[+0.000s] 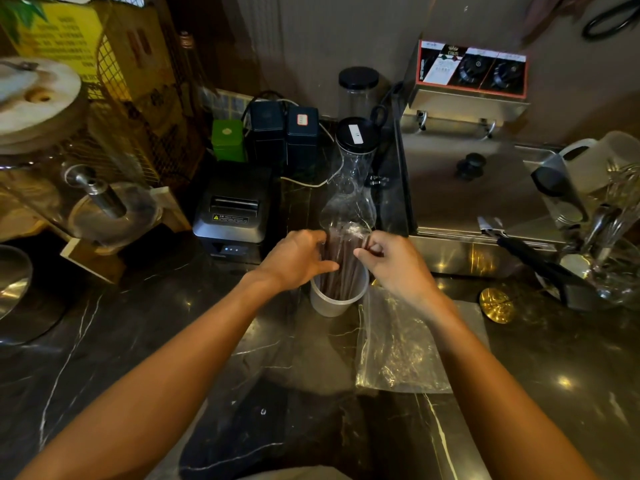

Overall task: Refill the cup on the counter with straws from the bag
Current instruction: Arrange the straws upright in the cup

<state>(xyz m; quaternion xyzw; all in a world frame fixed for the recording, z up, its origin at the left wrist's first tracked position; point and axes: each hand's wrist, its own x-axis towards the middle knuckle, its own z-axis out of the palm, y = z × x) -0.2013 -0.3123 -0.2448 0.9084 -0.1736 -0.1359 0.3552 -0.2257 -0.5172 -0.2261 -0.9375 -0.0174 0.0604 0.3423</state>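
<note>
A translucent plastic cup (332,301) stands on the dark marble counter (138,341) in the middle of the head view. A bundle of dark brown straws (341,261) in clear wrapping stands upright inside it, rising above the rim. My left hand (294,261) grips the bundle from the left. On the bundle's right side, my right hand (391,263) pinches the straws and wrapping near their top. A clear plastic bag (398,348) lies flat on the counter to the right of the cup, under my right forearm.
A black receipt printer (232,216) sits left of the cup, a clear bottle with a black lid (353,168) just behind it. A steel fryer (467,188) fills the right, with tongs (533,258) and glassware (616,237). A gold disc (496,304) lies nearby.
</note>
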